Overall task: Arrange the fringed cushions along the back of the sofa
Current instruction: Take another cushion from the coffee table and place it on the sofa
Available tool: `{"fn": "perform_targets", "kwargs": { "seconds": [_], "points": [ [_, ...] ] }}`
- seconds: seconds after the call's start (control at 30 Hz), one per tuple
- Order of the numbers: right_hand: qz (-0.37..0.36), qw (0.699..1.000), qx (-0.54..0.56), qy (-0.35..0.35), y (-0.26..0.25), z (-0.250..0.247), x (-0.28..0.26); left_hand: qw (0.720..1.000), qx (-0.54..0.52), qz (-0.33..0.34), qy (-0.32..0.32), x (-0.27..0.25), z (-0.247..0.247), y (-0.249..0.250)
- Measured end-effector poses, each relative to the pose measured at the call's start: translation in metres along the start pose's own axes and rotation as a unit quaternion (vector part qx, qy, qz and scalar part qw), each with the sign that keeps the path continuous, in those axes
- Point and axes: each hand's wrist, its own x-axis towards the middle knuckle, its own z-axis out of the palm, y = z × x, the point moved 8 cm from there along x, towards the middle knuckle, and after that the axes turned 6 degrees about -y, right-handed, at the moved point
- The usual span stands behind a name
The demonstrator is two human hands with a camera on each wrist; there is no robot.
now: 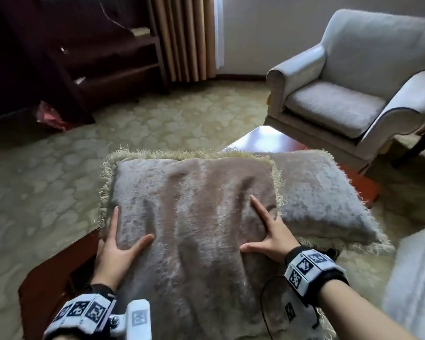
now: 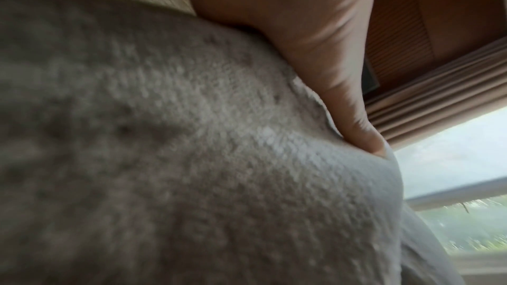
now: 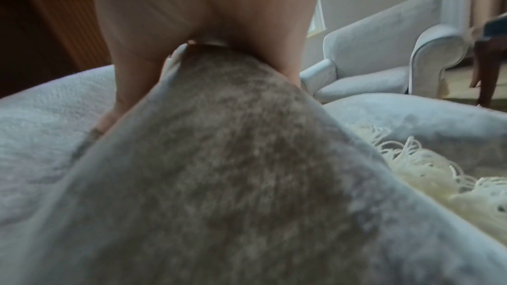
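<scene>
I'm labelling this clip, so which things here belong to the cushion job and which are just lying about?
Part of the job:
- near fringed cushion, gripped at its sides by the left hand and right hand
- second fringed cushion, lying on the wooden table

Just lying about:
- grey armchair
- curtain
- dark wooden shelves
- red bag on the carpet

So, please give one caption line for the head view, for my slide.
Left hand and right hand grip a fringed cushion; a second cushion lies alongside.
</scene>
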Motion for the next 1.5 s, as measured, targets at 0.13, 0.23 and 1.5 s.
{"fn": "perform_targets", "kwargs": {
  "seconds": [0.13, 0.23, 1.5],
  "points": [
    [0.026, 0.998, -0.001, 0.059, 0.023, -0.086, -0.019, 0.997, -0.012, 0.045, -0.056, 0.02, 0.053, 0.075],
    [0.055, 0.992, 0.005, 0.116, 0.047, -0.15, -0.048, 0.989, -0.029, 0.093, -0.11, 0.032, 0.104, 0.136],
    [0.488, 0.403, 0.136, 0.762, 0.449, -0.271, -0.725, 0.414, 0.048, 0.538, -0.733, -0.584, 0.926, 0.545]
  ]
}}
